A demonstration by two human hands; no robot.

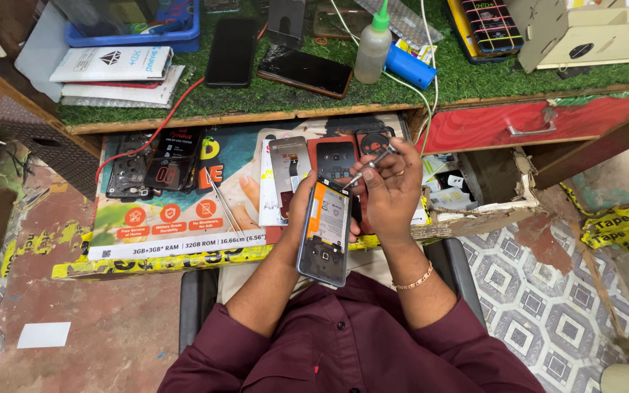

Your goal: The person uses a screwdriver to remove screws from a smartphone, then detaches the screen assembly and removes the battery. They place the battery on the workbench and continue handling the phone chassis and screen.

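**One opened phone in our hands, many more on the bench**

We hold one opened phone [325, 231] over our lap, its back cover off and an orange-labelled battery showing. Our left hand [301, 207] grips it from the left edge, fingers wrapped shut behind the frame. Our right hand [393, 191] is closed around one pair of metal tweezers [368, 166], pinched between thumb and fingers, with the tips touching the phone's upper end. One gold bracelet [415, 279] sits on that wrist.

Just beyond our hands lies one printed poster board [176, 218] serving as a work surface. On its left part we count two dark phone frames [151, 166] side by side; near our hands lie one silver back plate [290, 169] and one red-brown phone body [335, 156]. One thin metal rod [224, 202] rests on the board.

Above, on the green mat [475, 73], we count two dark phones [231, 51] lying flat next to each other, one plastic squeeze bottle [373, 44] with a green tip, one blue cylinder [409, 67] just beside it, and one blue tray [140, 29]. Two white flat packs [114, 65] are stacked at the left. One red drawer [533, 124] sits under the bench edge at the right.
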